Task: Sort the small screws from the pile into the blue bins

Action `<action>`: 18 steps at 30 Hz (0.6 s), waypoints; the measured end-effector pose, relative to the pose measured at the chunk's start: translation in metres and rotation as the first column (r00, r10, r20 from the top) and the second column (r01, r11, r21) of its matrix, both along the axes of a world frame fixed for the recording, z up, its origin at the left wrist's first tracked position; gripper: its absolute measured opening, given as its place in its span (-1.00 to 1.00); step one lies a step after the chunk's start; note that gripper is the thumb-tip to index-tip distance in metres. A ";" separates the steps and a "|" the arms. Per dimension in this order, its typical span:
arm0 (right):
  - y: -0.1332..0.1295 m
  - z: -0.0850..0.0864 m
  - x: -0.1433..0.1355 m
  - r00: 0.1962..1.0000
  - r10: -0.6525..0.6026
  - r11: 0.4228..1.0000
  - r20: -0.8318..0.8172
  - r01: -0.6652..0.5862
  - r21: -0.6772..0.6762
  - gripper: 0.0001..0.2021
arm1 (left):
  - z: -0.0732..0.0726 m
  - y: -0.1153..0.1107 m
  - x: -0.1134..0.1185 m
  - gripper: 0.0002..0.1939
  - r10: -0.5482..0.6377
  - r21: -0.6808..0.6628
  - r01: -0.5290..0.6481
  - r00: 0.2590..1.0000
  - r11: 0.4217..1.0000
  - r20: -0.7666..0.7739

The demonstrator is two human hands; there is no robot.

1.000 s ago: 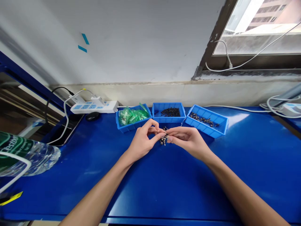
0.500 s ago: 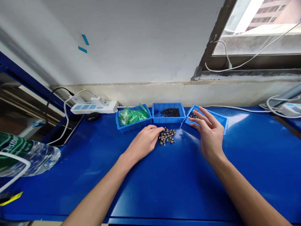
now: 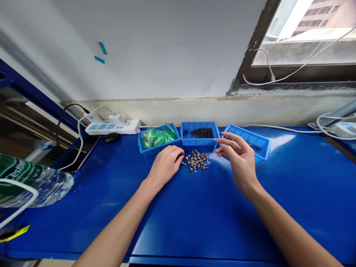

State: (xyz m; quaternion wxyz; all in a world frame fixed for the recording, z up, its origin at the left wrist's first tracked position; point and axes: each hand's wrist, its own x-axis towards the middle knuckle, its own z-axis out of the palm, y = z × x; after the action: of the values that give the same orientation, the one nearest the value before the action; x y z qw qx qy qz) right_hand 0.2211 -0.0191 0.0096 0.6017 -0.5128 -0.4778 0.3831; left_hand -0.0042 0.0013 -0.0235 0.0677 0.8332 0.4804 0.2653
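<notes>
Small metal screws (image 3: 197, 161) lie in a loose pile on the blue table. At the pile's left edge is my left hand (image 3: 166, 165), fingers curled down beside one screw; whatever they hold, if anything, is hidden. My right hand (image 3: 239, 159) hovers in front of the right blue bin (image 3: 263, 142), fingers bent and apart, holding nothing visible. Some small dark pieces (image 3: 252, 145) show in that bin, partly behind the hand. The middle blue bin (image 3: 198, 142) holds black screws (image 3: 202, 132). Green plastic bags (image 3: 158, 136) fill the left blue bin (image 3: 158, 150).
A white power strip (image 3: 113, 127) with plugs and a black mouse (image 3: 110, 138) are at the back left. A large clear bottle (image 3: 41, 183) lies at the left edge. White cables run along the wall at the right, near another white socket block (image 3: 346, 129).
My left hand has moved slightly left, away from the pile, and a screw now shows beside its fingers. My right hand has moved left and a little down, uncovering more of the right bin.
</notes>
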 end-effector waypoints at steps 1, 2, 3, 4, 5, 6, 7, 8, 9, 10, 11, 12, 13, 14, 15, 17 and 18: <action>0.000 0.000 0.000 1.000 0.010 1.000 0.005 -0.010 0.000 -0.66 | 0.001 0.000 0.000 -0.84 0.006 -0.008 -0.006 1.000 1.000 0.013; 0.000 0.000 -0.001 1.000 0.020 1.000 0.016 -0.020 0.001 -0.67 | 0.001 0.000 0.000 -0.84 0.012 -0.016 -0.011 0.999 1.000 0.037; 0.000 0.000 -0.001 0.999 0.034 0.999 0.030 -0.034 0.002 -0.68 | 0.001 0.000 0.001 -0.85 0.015 -0.029 -0.012 0.997 1.000 0.073; 0.000 -0.001 -0.001 0.998 0.051 0.999 0.044 -0.052 0.000 -0.69 | 0.002 -0.001 0.001 -0.86 0.015 -0.051 -0.009 0.992 0.999 0.124; 0.000 -0.002 -0.001 0.995 0.075 0.997 0.059 -0.075 -0.005 -0.70 | 0.003 -0.001 0.003 -0.89 0.016 -0.081 0.000 0.981 0.997 0.192; 0.000 -0.003 -0.002 0.991 0.110 0.994 0.077 -0.109 -0.016 -0.72 | 0.004 -0.002 0.004 -0.93 0.018 -0.116 0.015 0.961 0.993 0.275; 0.000 -0.004 -0.003 0.983 0.154 0.988 0.098 -0.151 -0.031 -0.73 | 0.006 -0.003 0.006 -0.97 0.021 -0.152 0.038 0.929 0.988 0.369; 0.000 -0.005 -0.004 0.972 0.201 0.979 0.121 -0.196 -0.049 -0.74 | 0.007 -0.004 0.008 -0.96 0.026 -0.186 0.070 0.884 0.980 0.466; -0.001 -0.006 -0.005 0.959 0.246 0.969 0.143 -0.238 -0.067 -0.75 | 0.009 -0.005 0.011 -0.91 0.031 -0.215 0.107 0.831 0.971 0.555; -0.001 -0.007 -0.007 0.944 0.289 0.957 0.157 -0.279 -0.086 -0.74 | 0.011 -0.006 0.013 -0.86 0.039 -0.243 0.150 0.775 0.959 0.631; -0.002 -0.007 -0.008 0.931 0.329 0.943 0.159 -0.316 -0.101 -0.73 | 0.013 -0.007 0.015 -0.81 0.045 -0.267 0.197 0.721 0.943 0.691; -0.003 -0.008 -0.009 0.920 0.364 0.930 0.148 -0.350 -0.111 -0.70 | 0.015 -0.009 0.017 -0.77 0.052 -0.289 0.244 0.673 0.926 0.737; -0.003 -0.008 -0.010 0.910 0.395 0.917 0.123 -0.382 -0.116 -0.69 | 0.017 -0.010 0.018 -0.72 0.060 -0.306 0.287 0.634 0.908 0.771; -0.004 -0.008 -0.011 0.900 0.426 0.902 0.089 -0.415 -0.120 -0.68 | 0.018 -0.011 0.019 -0.69 0.067 -0.320 0.322 0.604 0.891 0.795; -0.004 -0.008 -0.011 0.890 0.454 0.887 0.050 -0.446 -0.123 -0.69 | 0.019 -0.012 0.019 -0.66 0.075 -0.332 0.350 0.582 0.876 0.810; -0.004 -0.008 -0.010 0.874 0.486 0.866 -0.017 -0.483 -0.129 -0.71 | 0.022 -0.014 0.020 -0.63 0.088 -0.347 0.382 0.556 0.857 0.827; -0.003 -0.008 -0.009 0.870 0.491 0.860 -0.041 -0.492 -0.135 -0.72 | 0.022 -0.015 0.020 -0.62 0.092 -0.352 0.390 0.549 0.851 0.831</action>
State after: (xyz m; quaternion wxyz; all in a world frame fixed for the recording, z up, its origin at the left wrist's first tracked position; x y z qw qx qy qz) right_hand 0.2117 -0.0222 0.0021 0.4477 -0.4140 -0.5628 0.5580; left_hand 0.0159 -0.0133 -0.0012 0.5199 0.6021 0.3675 0.4818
